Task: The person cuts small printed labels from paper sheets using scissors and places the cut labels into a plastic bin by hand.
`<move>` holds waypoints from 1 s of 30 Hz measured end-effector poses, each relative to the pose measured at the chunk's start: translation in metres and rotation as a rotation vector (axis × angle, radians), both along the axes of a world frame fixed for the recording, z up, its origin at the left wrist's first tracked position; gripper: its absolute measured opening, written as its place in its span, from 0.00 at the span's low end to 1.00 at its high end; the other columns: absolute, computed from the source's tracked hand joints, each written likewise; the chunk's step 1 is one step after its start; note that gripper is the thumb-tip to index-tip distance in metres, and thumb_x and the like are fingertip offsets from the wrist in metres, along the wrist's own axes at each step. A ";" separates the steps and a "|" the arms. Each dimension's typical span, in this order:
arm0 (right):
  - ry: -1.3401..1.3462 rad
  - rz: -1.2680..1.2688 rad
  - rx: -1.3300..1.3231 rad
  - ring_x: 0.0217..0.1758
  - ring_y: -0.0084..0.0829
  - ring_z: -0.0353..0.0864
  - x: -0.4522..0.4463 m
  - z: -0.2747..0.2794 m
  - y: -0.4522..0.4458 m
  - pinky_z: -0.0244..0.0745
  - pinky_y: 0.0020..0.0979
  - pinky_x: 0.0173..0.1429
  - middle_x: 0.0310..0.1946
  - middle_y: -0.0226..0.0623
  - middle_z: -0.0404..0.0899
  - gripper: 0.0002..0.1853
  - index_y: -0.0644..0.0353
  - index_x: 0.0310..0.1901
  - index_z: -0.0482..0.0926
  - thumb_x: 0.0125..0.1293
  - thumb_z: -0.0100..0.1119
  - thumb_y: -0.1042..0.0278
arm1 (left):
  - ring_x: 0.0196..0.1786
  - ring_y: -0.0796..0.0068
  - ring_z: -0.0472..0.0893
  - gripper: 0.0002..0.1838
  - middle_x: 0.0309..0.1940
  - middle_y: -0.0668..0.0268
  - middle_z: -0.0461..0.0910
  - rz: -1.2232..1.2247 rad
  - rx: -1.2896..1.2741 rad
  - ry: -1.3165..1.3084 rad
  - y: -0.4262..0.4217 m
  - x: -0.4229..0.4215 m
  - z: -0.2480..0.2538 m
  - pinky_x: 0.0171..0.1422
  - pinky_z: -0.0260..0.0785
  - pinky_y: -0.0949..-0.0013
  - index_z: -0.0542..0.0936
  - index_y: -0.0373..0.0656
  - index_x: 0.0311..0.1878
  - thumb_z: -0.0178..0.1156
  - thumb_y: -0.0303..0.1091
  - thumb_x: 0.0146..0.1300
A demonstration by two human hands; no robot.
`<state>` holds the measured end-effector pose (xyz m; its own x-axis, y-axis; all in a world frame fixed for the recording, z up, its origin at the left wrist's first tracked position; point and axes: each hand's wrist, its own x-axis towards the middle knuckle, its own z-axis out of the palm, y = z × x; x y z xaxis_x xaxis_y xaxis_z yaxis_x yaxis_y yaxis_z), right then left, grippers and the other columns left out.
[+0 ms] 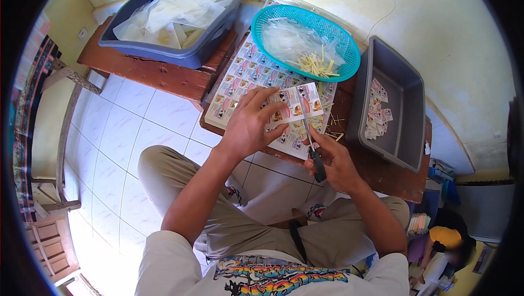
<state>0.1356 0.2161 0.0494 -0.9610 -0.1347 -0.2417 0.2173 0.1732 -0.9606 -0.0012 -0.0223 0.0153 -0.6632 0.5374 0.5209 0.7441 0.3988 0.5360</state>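
My left hand [252,120] holds a strip of printed labels [292,102] between its fingers and thumb, over a stack of printed sheets [240,72] on a low wooden table. In my right hand [333,159] are black-handled scissors [316,160], with the fingers wrapped round the handles. The blades reach up to the strip near its right end, between two labels. Thin paper offcuts [331,124] lie on and beside the sheets under the strip.
Behind the sheets, a turquoise basket [349,42] holds clear plastic bags and yellowish strips. At right, a grey tray [406,110] contains cut labels [377,113]. A blue-grey tub [191,58] of plastic bags stands on a wooden bench [147,75] at left. Another person [445,247] is at lower right.
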 end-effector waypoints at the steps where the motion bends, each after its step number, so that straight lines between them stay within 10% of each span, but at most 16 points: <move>1: 0.001 -0.001 -0.004 0.51 0.24 0.82 0.000 0.000 0.000 0.91 0.26 0.44 0.62 0.38 0.75 0.46 0.55 0.86 0.63 0.71 0.78 0.69 | 0.70 0.46 0.78 0.25 0.69 0.53 0.80 0.001 0.000 0.004 0.000 0.000 0.000 0.76 0.73 0.47 0.88 0.43 0.58 0.81 0.38 0.57; 30: 0.033 0.008 0.033 0.43 0.20 0.82 0.002 -0.005 0.001 0.85 0.27 0.40 0.59 0.38 0.77 0.45 0.55 0.86 0.62 0.72 0.76 0.71 | 0.71 0.44 0.79 0.25 0.70 0.53 0.81 0.003 0.013 -0.014 0.000 0.000 -0.002 0.76 0.74 0.46 0.89 0.45 0.58 0.82 0.35 0.55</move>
